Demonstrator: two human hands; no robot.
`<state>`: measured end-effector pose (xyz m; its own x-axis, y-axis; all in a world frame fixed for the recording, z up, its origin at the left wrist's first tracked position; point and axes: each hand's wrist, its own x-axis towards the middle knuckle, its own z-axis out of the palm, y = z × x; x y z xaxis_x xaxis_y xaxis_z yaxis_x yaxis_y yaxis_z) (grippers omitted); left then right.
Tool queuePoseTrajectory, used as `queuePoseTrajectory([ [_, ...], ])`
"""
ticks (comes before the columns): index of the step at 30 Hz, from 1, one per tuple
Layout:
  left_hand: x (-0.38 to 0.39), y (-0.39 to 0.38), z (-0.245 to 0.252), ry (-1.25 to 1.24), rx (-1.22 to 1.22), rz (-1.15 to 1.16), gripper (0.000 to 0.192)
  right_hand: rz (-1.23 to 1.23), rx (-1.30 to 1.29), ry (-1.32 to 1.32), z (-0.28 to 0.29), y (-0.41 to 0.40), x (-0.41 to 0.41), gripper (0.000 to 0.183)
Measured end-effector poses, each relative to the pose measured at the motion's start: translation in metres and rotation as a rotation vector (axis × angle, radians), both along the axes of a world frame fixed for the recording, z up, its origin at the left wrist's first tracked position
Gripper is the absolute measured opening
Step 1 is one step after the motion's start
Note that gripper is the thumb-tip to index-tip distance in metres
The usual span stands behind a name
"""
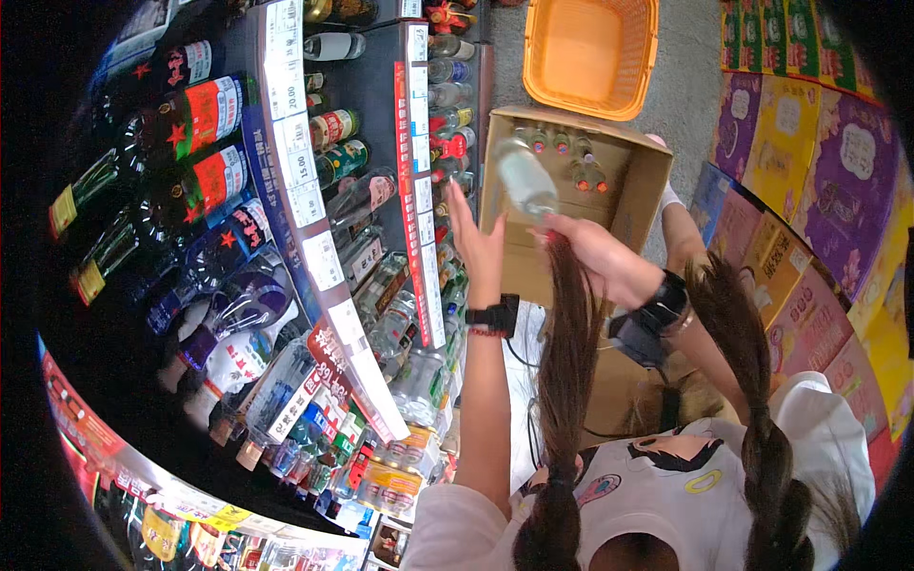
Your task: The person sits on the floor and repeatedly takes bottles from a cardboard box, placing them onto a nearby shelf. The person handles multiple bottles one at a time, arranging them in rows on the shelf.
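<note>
My right hand point(600, 253) grips a clear glass bottle point(525, 178) by its neck end, the body tilted up and away over a cardboard box point(557, 268). The bottle's details are blurred. Inside the box, several small bottles with red caps point(563, 144) stand grouped at the far end. My left hand point(477, 232) is raised with fingers spread and holds nothing. It hovers between the box and a shelf row of bottles point(453, 143); whether it touches one of them, I cannot tell. Both wrists wear black bands.
Shelves on the left hold many liquor bottles point(214, 175), fronted by price-label strips point(307, 171). Beyond the box sits an orange plastic basket point(593, 64) on the grey floor point(689, 86). Stacked colourful cartons point(785, 121) line the right side. A black cable point(518, 353) hangs near my left forearm.
</note>
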<state>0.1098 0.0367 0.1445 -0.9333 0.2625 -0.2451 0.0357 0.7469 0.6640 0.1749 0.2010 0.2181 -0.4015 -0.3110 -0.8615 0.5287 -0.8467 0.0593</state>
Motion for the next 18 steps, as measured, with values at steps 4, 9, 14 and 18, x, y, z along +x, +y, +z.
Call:
queuePoseTrajectory([
  [4,-0.031,-0.004,-0.023,0.074,0.192,0.036,0.077,0.163,-0.010,0.210,0.018,-0.020,-0.063,0.028],
  [9,-0.068,-0.033,-0.052,-0.062,0.455,0.353,0.071,0.166,0.020,0.326,0.010,-0.056,-0.113,0.016],
  [14,-0.106,-0.059,-0.077,-0.261,0.692,0.579,0.065,0.112,0.008,0.305,-0.014,-0.093,-0.145,0.025],
  [18,-0.108,-0.065,-0.091,-0.334,0.742,0.627,0.060,0.111,0.066,0.516,-0.072,-0.133,-0.174,0.047],
])
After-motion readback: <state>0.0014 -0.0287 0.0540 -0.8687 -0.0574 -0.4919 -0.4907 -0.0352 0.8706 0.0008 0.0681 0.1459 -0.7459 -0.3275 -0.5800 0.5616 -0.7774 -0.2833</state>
